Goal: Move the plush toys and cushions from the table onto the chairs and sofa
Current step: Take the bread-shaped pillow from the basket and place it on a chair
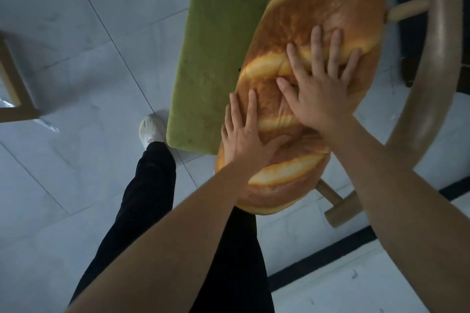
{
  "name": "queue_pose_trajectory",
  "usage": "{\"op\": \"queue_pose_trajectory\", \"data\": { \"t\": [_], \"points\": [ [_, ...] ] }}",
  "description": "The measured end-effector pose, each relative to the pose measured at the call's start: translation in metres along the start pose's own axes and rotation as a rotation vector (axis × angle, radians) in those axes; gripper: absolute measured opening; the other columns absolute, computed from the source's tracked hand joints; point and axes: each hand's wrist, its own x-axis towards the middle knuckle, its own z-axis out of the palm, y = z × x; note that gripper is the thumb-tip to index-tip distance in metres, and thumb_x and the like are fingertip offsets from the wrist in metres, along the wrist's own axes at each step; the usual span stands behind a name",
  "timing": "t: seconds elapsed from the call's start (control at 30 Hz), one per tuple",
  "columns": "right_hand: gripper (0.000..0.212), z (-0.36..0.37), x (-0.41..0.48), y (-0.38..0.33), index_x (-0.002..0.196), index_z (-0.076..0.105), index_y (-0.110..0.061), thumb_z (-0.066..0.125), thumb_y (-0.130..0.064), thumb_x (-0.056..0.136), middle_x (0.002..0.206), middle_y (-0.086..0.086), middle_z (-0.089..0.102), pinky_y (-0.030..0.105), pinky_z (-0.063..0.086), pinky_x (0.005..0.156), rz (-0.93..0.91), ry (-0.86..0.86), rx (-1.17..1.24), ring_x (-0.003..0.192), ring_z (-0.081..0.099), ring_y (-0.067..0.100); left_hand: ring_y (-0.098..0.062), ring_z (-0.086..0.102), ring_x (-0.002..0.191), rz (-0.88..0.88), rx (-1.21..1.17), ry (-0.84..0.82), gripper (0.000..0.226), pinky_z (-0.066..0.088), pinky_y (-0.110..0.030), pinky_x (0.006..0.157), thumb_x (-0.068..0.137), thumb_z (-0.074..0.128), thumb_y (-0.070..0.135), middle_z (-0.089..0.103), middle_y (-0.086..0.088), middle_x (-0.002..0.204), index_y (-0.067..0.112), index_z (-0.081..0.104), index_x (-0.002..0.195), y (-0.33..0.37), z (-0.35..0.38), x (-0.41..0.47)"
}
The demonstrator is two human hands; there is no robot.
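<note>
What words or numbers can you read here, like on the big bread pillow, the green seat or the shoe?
No text can be read anywhere.
Bread-shaped cushion: only a printed crust pattern, no words.
Green seat pad: plain, no label showing.
Wooden chair: bare wood, no sign.
White shoe: too blurred to tell whether it has any mark.

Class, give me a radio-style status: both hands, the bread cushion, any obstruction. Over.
Hands flat: left hand and right hand press bread cushion. Cushion on chair, partly over green pad. Nothing seen in the way.
</note>
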Motion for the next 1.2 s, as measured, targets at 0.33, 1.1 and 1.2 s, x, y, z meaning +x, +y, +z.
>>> {"op": "queue_pose_trajectory", "data": {
  "t": [0.33,1.1,1.2],
  "points": [
    [0.062,-0.013,-0.031,-0.022,0.16,0.026,-0.031,0.027,-0.059,0.105,0.169,0.017,0.014,0.066,0.009,0.121,0.015,0.134,0.035,0.155,0.01,0.045,-0.035,-0.021,0.155,-0.004,0.163,-0.17,0.155,0.014,-0.068,0.12,0.047,0.071,0.089,-0.036,0.0,0.164,0.045,-0.042,0.143,-0.044,0.024,-0.05],
    [0.058,-0.243,-0.246,-0.052,0.158,0.03,-0.03,0.04,-0.051,0.105,0.163,-0.014,0.024,0.035,0.026,0.12,0.12,0.082,0.973,0.15,0.021,0.006,-0.025,0.055,0.133,0.156,-0.091,0.474,0.048,0.041,-0.042,0.113,0.105,0.051,0.033,0.055,-0.004,0.147,0.027,0.045,0.152,0.013,-0.296,-0.287],
    [0.053,-0.261,-0.295,-0.054,0.152,0.037,-0.039,0.045,-0.056,0.102,0.153,-0.024,0.035,0.029,0.032,0.113,0.177,0.164,1.242,0.138,0.037,-0.002,-0.021,0.057,0.128,0.119,-0.278,0.63,0.047,0.043,-0.044,0.112,0.103,0.055,0.026,0.059,0.001,0.14,0.026,0.047,0.15,-0.002,-0.287,-0.349]
  ]
}}
